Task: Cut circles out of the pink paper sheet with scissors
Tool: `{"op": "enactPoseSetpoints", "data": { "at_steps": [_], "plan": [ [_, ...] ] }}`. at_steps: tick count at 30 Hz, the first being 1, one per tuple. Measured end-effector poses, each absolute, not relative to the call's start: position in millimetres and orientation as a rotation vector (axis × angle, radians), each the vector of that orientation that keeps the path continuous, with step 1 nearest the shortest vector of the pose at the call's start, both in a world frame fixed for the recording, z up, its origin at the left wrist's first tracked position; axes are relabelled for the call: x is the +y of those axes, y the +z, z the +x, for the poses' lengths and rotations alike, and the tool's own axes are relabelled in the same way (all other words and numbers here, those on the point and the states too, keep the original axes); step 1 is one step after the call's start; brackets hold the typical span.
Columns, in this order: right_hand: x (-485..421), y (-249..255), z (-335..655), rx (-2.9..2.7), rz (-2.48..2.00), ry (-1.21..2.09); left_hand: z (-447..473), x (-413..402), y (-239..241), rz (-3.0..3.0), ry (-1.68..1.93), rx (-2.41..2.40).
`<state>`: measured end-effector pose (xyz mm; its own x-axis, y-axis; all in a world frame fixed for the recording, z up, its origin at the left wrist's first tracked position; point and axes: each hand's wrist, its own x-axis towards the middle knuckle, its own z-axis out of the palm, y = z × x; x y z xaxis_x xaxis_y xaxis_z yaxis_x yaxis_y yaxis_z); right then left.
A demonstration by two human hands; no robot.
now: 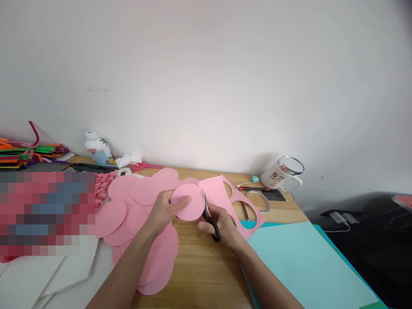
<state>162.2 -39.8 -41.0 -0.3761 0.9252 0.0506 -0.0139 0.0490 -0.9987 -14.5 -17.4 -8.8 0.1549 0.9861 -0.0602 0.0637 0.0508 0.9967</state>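
Pinched between the thumb and fingers of my left hand (165,208) is a pink paper circle (189,210). My right hand (222,225) is closed round the black handles of a pair of scissors (207,199), whose blades point up at the circle's right edge. Beyond the blades spreads a pink paper sheet (214,191) with round holes cut in it; whether the circle is still joined to it I cannot tell. Many loose pink circles (148,257) overlap in a pile on the table, left of and below my left hand.
Blue-green paper sheets (299,262) lie at the right. Behind stand a white mug (278,174) and a white bottle (97,148). A tape roll (268,206), a red-and-black pen (254,189), pink scissors (146,165) and colourful pipe cleaners (32,152) lie about. The wooden table (206,274) meets the wall.
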Motion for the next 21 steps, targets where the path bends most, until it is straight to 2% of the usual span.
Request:
{"op": "enactPoseSetpoints", "data": {
  "at_steps": [21],
  "plan": [
    [-40.7, -36.2, 161.8, -1.512, -0.96, 1.446, -14.4, -16.6, -9.5, 1.278, 1.046, 1.146]
  ]
}}
